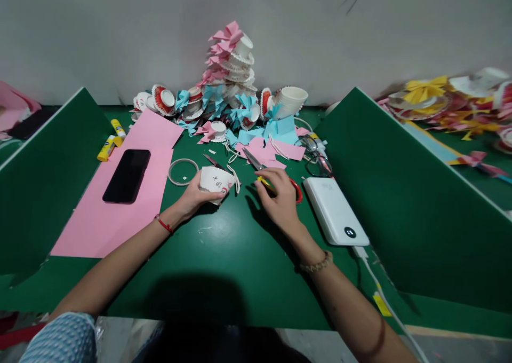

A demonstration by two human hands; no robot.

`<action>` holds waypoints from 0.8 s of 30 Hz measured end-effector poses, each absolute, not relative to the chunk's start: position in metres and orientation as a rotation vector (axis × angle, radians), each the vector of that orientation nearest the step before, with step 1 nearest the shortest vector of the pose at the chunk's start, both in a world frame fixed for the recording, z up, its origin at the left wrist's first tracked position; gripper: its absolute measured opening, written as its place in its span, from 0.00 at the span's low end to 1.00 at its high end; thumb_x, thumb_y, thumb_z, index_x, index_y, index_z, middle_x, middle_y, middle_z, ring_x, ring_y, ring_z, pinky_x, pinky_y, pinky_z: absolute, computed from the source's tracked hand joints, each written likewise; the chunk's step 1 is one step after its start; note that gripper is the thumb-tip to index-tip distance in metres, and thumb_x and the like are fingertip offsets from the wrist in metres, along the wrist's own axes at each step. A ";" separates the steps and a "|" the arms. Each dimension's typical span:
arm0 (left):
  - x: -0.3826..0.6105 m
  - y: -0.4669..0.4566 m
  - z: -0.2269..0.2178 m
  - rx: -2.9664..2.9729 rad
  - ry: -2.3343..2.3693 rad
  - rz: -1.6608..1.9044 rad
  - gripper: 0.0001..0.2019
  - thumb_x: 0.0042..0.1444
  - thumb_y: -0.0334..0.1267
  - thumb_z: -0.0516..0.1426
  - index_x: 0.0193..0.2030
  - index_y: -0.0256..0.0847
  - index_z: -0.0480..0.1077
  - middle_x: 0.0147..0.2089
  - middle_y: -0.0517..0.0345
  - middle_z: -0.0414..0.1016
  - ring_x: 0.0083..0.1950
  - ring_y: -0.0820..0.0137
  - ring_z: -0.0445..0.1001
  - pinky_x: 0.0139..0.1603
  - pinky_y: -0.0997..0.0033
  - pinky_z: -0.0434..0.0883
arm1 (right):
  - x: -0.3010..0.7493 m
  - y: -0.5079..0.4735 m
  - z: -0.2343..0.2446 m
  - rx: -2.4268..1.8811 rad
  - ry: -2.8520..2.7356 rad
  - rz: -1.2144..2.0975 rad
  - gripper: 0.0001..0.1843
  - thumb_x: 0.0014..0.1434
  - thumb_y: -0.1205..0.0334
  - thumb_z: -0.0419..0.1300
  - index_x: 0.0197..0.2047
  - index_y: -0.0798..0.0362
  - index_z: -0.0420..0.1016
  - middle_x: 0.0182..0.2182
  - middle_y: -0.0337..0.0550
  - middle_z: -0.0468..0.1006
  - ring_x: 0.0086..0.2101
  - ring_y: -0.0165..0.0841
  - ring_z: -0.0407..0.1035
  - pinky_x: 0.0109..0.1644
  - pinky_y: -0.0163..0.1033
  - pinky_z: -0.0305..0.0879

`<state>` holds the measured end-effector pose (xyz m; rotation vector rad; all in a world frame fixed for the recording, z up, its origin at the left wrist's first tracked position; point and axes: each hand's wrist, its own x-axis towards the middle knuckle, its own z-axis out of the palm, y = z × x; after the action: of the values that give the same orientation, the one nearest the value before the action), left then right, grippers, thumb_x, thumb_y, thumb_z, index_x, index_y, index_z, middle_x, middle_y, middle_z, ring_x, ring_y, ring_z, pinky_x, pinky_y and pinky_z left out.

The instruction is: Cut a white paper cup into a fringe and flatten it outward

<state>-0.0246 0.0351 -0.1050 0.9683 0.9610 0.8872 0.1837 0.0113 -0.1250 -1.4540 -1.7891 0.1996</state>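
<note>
Your left hand (194, 196) grasps a ragged-edged white paper cup (215, 180) at mid-frame. Your right hand (279, 196) covers red-and-yellow-handled metal scissors (253, 161), right of centre — finger closure I can't tell. Scissor handling seems the step — cutting would call for seated fingers.

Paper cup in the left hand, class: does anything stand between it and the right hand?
Nothing visible blocks the gap between the paper cup and right hand; a white string shows beside the cup on that side. Scissors lie under that hand.
</note>
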 end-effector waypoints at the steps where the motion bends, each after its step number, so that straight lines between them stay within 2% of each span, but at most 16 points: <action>1: -0.026 0.036 -0.108 1.026 0.959 0.880 0.41 0.30 0.35 0.70 0.55 0.38 0.60 0.47 0.50 0.72 0.41 0.69 0.71 0.39 0.72 0.70 | 0.179 0.010 -0.126 -1.366 -1.817 0.243 0.13 0.62 0.59 0.51 0.47 0.53 0.72 0.45 0.52 0.73 0.46 0.41 0.69 0.50 0.47 0.65; 4: -0.032 0.042 -0.116 1.204 0.963 0.874 0.41 0.36 0.40 0.68 0.60 0.37 0.60 0.54 0.48 0.69 0.50 0.66 0.69 0.48 0.72 0.68 | 0.162 0.008 -0.132 -1.172 -1.857 0.338 0.14 0.62 0.56 0.53 0.46 0.53 0.72 0.43 0.51 0.76 0.45 0.39 0.71 0.49 0.45 0.67; 7: -0.035 0.045 -0.122 1.356 0.992 0.966 0.38 0.42 0.44 0.65 0.61 0.37 0.61 0.60 0.46 0.65 0.58 0.62 0.65 0.56 0.68 0.64 | 0.149 0.012 -0.139 -1.111 -1.803 0.370 0.10 0.62 0.57 0.55 0.37 0.52 0.74 0.34 0.47 0.79 0.37 0.38 0.72 0.43 0.44 0.68; 10: -0.033 0.044 -0.125 1.491 1.024 1.107 0.37 0.41 0.43 0.67 0.59 0.38 0.62 0.61 0.45 0.63 0.60 0.62 0.64 0.58 0.66 0.63 | 0.144 0.018 -0.141 -1.110 -1.721 0.372 0.10 0.61 0.58 0.57 0.31 0.52 0.74 0.28 0.45 0.77 0.31 0.37 0.70 0.38 0.43 0.67; 13: -0.031 0.042 -0.122 1.537 1.075 1.109 0.32 0.37 0.41 0.69 0.51 0.36 0.66 0.52 0.47 0.69 0.52 0.64 0.69 0.52 0.68 0.67 | 0.143 0.021 -0.140 -1.091 -1.687 0.390 0.11 0.61 0.59 0.58 0.29 0.53 0.75 0.25 0.44 0.77 0.29 0.36 0.69 0.35 0.41 0.66; 16: -0.031 0.041 -0.117 1.577 1.118 1.018 0.25 0.39 0.42 0.68 0.44 0.35 0.68 0.43 0.53 0.73 0.41 0.70 0.71 0.42 0.72 0.68 | 0.142 0.018 -0.138 -1.052 -1.700 0.422 0.11 0.62 0.62 0.57 0.29 0.53 0.76 0.23 0.42 0.76 0.27 0.33 0.68 0.32 0.38 0.65; 19: -0.034 0.041 -0.113 1.636 1.082 0.975 0.21 0.39 0.41 0.68 0.39 0.35 0.70 0.36 0.57 0.73 0.34 0.74 0.68 0.35 0.75 0.66 | 0.142 0.013 -0.137 -1.015 -1.712 0.434 0.12 0.62 0.64 0.56 0.28 0.53 0.76 0.22 0.41 0.76 0.24 0.31 0.68 0.28 0.36 0.63; 24: -0.032 0.036 -0.115 1.655 1.047 0.985 0.19 0.38 0.43 0.68 0.34 0.35 0.69 0.31 0.62 0.69 0.30 0.76 0.65 0.31 0.76 0.63 | 0.143 0.006 -0.135 -0.988 -1.680 0.419 0.12 0.61 0.64 0.56 0.27 0.52 0.74 0.20 0.39 0.73 0.22 0.30 0.67 0.26 0.35 0.62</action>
<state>-0.0323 0.0363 -0.1150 1.6552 1.0469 0.9854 0.1430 0.0058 -0.1352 -0.9878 -1.6805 0.4189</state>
